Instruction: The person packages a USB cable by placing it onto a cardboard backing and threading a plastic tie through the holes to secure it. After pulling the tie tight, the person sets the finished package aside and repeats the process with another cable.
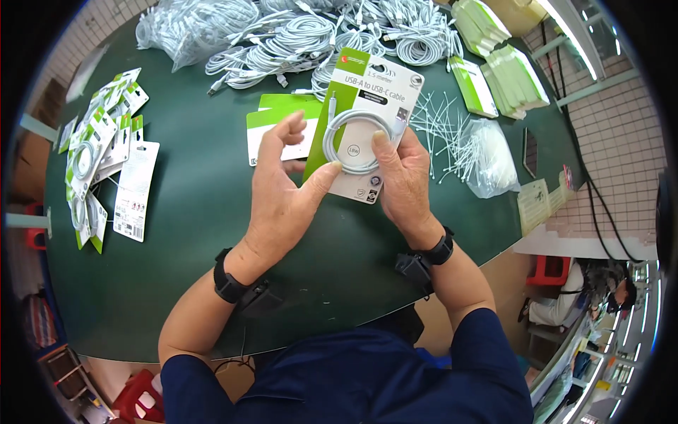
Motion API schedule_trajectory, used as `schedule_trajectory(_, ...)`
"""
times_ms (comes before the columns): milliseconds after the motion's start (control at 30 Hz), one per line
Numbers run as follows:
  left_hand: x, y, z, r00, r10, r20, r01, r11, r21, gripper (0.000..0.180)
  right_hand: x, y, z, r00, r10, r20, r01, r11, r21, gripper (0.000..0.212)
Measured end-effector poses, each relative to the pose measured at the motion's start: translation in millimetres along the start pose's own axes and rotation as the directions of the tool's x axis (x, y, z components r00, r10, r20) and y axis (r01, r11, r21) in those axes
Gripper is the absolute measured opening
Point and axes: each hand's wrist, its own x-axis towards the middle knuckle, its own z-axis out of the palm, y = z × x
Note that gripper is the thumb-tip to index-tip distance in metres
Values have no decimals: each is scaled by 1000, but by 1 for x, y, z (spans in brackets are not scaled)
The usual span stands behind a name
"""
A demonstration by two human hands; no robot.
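A white and green hanging card (pixel 385 88) is held up over the table, with a coiled white USB cable (pixel 327 138) on its front. My right hand (pixel 406 177) grips the card's right side, thumb on the coil and fingers behind. At the lower left, my left hand (pixel 282 187) presses its thumb against the coil's edge. One lower left finger reaches the card's green edge, its tip apparently tucked behind; the upper fingers are bent and away from the card. Beyond the left hand, more green and white cards (pixel 261 131) lie flat on the table.
Carded cables (pixel 85 159) lie in a loose pile at left. Bundled white cables (pixel 296 42) and a plastic bag of them (pixel 191 32) cover the far side. At right are stacked cards (pixel 515 81), scattered white ties (pixel 441 131), a clear bag (pixel 491 159) and a phone (pixel 530 152).
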Motion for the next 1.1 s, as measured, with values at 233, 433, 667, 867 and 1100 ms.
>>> schedule_trajectory(233,-2,-15,-14,787,-500,361,615,678,-402,43,-6,2,0,997,16,77,-22,997,74,35)
schedule_trajectory(433,20,-10,-25,910,-361,203,411,738,-535,37,10,-12,-13,991,-128,24,131,981,-146,48)
schedule_trajectory(667,32,0,-43,943,-188,275,255,939,-233,29,16,-33,-31,936,-350,37,337,863,-377,56)
schedule_trajectory(867,25,10,-36,957,-139,256,172,979,-108,30,1,-33,-6,934,-100,344,228,907,-355,48)
schedule_trajectory(1100,20,15,-23,975,-124,186,173,947,-272,30,-4,-15,0,957,88,275,-53,990,-132,32)
